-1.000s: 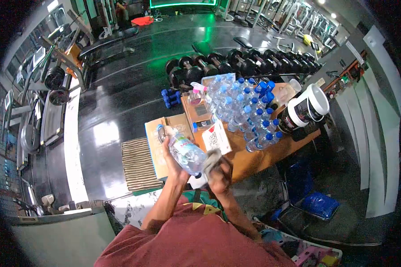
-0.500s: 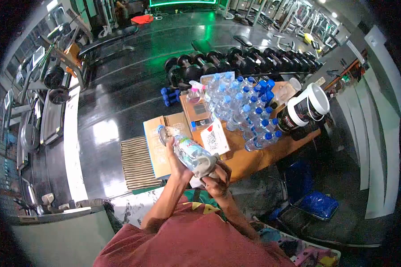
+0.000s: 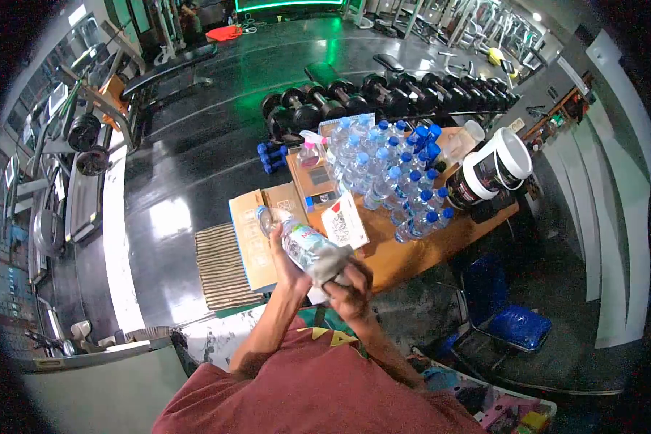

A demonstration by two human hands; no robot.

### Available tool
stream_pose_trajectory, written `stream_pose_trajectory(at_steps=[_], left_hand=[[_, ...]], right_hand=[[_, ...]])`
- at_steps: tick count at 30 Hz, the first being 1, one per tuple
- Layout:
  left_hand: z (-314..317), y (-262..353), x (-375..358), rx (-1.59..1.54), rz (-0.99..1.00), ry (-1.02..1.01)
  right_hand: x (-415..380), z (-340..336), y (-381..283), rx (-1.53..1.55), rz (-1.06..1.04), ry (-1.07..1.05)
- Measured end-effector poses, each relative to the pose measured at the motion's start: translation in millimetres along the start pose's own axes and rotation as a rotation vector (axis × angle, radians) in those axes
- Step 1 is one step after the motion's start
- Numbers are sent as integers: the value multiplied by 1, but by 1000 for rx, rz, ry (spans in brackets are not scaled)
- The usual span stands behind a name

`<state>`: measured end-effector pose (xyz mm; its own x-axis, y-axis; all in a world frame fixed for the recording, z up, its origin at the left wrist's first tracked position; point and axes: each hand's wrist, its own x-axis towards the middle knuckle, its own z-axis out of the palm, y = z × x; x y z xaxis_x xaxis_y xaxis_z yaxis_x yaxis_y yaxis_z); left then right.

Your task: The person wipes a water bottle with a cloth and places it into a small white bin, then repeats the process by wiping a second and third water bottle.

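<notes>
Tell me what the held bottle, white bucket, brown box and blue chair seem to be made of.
Bottle: thin, glossy clear plastic; it is see-through around the label.
Bucket: probably smooth hard plastic, given its even white wall and thick rim.
Box: matt cardboard, by its plain brown faces and printed marks.
Chair: shiny plastic or vinyl seat, judging by its highlights; which one is unclear.

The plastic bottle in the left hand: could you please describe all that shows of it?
The plastic bottle is clear, its label printed in green and reddish tones too blurred to read. It is held slanted, its uncovered end toward the picture's upper left, overlapping a cardboard box in view. The left hand grips its side; a grey cloth in the right hand covers the other end. I cannot tell which end is capped.
</notes>
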<state>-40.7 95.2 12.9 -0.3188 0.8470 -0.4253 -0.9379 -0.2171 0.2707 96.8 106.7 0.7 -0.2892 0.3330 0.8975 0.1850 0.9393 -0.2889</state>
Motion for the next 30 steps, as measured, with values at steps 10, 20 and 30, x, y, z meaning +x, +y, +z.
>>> stream_pose_trajectory(at_steps=[10, 20, 30], left_hand=[[-66, 10, -13, 815, 32, -181], [-27, 35, -78, 1456, 264, -440], [-54, 39, -88, 1539, 454, -426]], right_hand=[[-38, -8, 34, 266, 1188, 179], [106, -37, -23, 53, 219, -680], [48, -20, 13, 426, 1072, -349]])
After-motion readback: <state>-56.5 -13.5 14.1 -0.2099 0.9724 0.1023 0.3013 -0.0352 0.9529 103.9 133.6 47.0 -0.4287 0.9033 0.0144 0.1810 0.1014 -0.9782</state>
